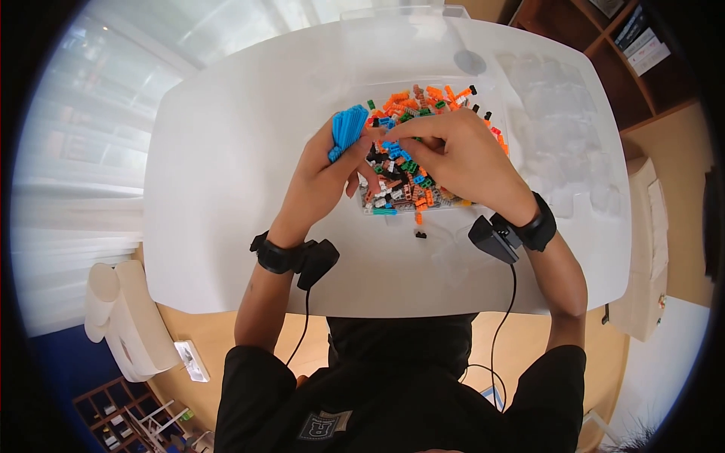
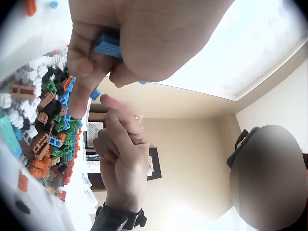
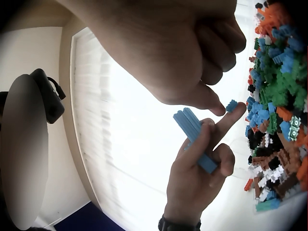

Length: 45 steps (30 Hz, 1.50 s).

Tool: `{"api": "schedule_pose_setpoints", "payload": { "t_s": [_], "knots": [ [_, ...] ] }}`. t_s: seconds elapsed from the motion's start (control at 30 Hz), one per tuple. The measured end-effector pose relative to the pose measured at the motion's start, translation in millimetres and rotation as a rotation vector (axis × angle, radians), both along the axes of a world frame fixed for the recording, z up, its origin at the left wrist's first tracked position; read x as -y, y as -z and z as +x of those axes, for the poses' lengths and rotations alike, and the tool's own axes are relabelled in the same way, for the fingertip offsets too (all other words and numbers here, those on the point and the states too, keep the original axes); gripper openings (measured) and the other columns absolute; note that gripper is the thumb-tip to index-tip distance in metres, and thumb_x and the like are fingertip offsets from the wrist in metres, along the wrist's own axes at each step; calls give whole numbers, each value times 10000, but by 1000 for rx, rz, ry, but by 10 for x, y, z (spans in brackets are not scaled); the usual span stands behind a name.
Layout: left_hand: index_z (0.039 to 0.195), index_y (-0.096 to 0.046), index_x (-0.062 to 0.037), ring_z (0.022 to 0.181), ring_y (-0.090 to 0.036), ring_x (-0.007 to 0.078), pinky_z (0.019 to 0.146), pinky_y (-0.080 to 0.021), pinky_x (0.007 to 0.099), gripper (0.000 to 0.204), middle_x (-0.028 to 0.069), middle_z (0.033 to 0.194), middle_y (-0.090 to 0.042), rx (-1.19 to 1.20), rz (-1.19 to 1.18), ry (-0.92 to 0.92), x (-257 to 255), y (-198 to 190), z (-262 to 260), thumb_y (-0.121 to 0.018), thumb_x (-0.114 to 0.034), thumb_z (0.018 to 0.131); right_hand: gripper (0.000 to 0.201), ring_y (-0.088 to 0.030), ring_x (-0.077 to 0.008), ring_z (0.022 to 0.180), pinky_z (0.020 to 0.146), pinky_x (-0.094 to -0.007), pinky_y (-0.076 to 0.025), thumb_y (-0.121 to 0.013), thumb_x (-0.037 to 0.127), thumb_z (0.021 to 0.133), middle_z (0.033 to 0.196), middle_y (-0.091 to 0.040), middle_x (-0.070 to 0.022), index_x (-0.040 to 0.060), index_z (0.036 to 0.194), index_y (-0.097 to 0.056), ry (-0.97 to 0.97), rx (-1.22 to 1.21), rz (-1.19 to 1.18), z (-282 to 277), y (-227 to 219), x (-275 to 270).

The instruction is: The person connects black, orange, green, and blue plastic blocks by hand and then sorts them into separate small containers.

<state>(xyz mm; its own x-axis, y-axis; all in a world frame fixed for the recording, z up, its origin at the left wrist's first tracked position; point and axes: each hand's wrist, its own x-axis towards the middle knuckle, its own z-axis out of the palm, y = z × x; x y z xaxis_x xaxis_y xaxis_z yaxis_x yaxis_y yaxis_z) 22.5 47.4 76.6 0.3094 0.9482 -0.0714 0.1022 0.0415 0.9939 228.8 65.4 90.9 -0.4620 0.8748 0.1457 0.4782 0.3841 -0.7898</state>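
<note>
A bundle of blue building-block sticks [image 1: 348, 130] lies in my left hand [image 1: 313, 177], gripped between thumb and fingers; in the right wrist view the sticks [image 3: 192, 132] stand side by side under the thumb. A small blue block [image 3: 232, 105] sits by the left index fingertip, which points out toward my right hand [image 1: 476, 155]. One right fingertip comes right up to that block, while the other right fingers curl inward [image 3: 219, 48]. I cannot tell whether the right hand pinches it. Both hands hover over a pile of loose building blocks [image 2: 53, 125] in many colours.
The pile lies in a clear shallow tray [image 1: 370, 214] on a white table [image 1: 219, 189]. A few blocks [image 1: 420, 219] lie outside its near edge. Transparent plastic packaging [image 1: 551, 113] spreads on the right, and a clear container [image 1: 408, 34] stands at the far edge.
</note>
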Motion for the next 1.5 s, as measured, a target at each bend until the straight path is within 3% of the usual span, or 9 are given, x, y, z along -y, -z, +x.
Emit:
{"api": "schedule_pose_setpoints", "payload": {
  "t_s": [0.23, 0.33, 0.43, 0.6, 0.67, 0.73, 1.03, 1.13, 1.5],
  "knots": [
    [1052, -503, -6, 573, -634, 131, 424, -383, 205, 134, 72, 980, -655, 48, 5, -43, -5, -17, -37, -455, -105, 975, 147, -537, -276, 511, 521, -369, -398, -585, 73, 808, 585, -583, -133, 65, 880, -713, 125, 14, 138, -2, 59, -13],
    [985, -498, -11, 513, -558, 121, 426, -348, 214, 101, 150, 1009, -669, 4, 6, -75, 8, -54, -76, -460, -100, 956, 124, -573, -275, 561, 541, -373, -424, -609, 70, 796, 624, -606, -121, 76, 866, -711, 58, 121, 57, -11, 66, 26],
    [965, -510, -24, 468, -426, 72, 442, -289, 204, 94, 122, 890, -649, 23, -88, -119, 37, -17, -131, -477, -110, 944, 101, -603, -277, 611, 566, -385, -454, -639, 79, 774, 653, -621, -115, 93, 845, -710, -209, 17, 183, -61, 201, 101],
    [907, -519, -38, 471, -313, 33, 477, -250, 191, 115, 34, 731, -539, 188, -151, -136, 40, 122, -170, -504, -147, 938, 115, -618, -270, 662, 568, -373, -451, -689, 77, 734, 692, -641, -67, 108, 844, -702, -406, 394, 185, -140, 196, 200],
    [885, -520, -43, 476, -320, 30, 477, -251, 189, 132, 26, 725, -533, 204, -175, -113, 54, 122, -169, -511, -164, 938, 123, -618, -268, 671, 569, -374, -450, -687, 77, 732, 705, -643, -62, 109, 850, -703, -438, 503, 173, -155, 227, 195],
    [864, -521, -48, 482, -328, 26, 477, -252, 187, 153, 18, 718, -528, 220, -197, -86, 67, 109, -165, -518, -181, 939, 174, -609, -321, 662, 532, -416, -441, -601, -16, 618, 656, -593, -115, 52, 771, -649, -420, 410, 203, -163, 258, 199],
    [818, -533, -56, 527, -372, 42, 485, -279, 200, 248, 23, 727, -545, 177, -195, -37, 75, 192, -172, -530, -266, 950, 125, -633, -272, 660, 521, -375, -468, -582, 34, 700, 677, -604, -77, 50, 818, -621, -440, 482, 316, -248, 221, 213],
    [835, -537, -52, 535, -384, 48, 490, -282, 202, 252, 26, 721, -542, 226, -205, -34, 78, 194, -163, -510, -267, 963, 278, -602, -264, 641, 531, -371, -449, -627, 12, 637, 711, -601, -43, 89, 904, -652, -444, 487, 387, -256, 275, 220],
    [910, -585, -64, 540, -440, 41, 480, -284, 202, 162, 0, 708, -577, 309, -258, -61, 79, 221, -203, -590, -226, 923, 223, -600, -264, 641, 521, -372, -431, -626, 15, 656, 714, -605, -42, 88, 866, -635, -411, 394, 340, -201, 295, 174]
  ]
}}
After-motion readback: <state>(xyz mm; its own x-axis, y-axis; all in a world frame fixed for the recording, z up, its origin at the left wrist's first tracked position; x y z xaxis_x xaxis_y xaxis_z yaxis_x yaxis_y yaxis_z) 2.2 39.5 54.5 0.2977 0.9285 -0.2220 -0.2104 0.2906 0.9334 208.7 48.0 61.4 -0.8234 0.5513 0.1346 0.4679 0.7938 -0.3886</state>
